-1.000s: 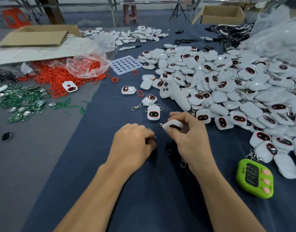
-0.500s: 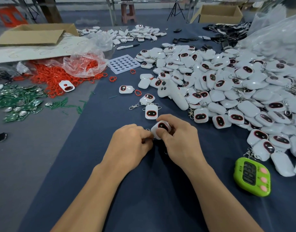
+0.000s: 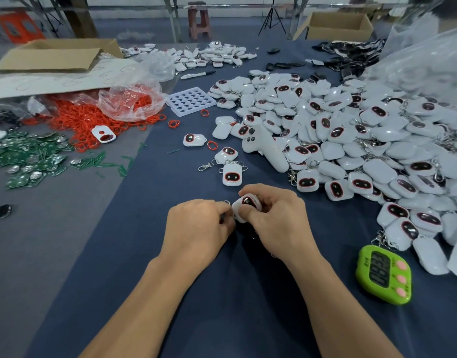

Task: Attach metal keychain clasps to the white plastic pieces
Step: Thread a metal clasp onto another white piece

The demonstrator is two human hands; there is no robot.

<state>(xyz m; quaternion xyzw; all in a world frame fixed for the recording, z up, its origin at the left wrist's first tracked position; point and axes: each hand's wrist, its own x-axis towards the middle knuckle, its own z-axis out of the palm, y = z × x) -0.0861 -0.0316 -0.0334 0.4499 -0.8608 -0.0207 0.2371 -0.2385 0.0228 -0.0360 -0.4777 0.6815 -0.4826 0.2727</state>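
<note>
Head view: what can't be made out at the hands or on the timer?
- Head view: whatever the left hand holds, hidden under its curled fingers; only a small metal ring shows.
- Where ring meets the white plastic piece with dark red-rimmed face: covered by the right hand.
- Green plastic timer: digits blurred.

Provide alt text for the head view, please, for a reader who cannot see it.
Two bare hands meet over a dark blue table: the right hand grips a white plastic piece while the left hand pinches a small metal ring at its edge. A large pile of white pieces lies to the right, with a green timer nearby.
</note>
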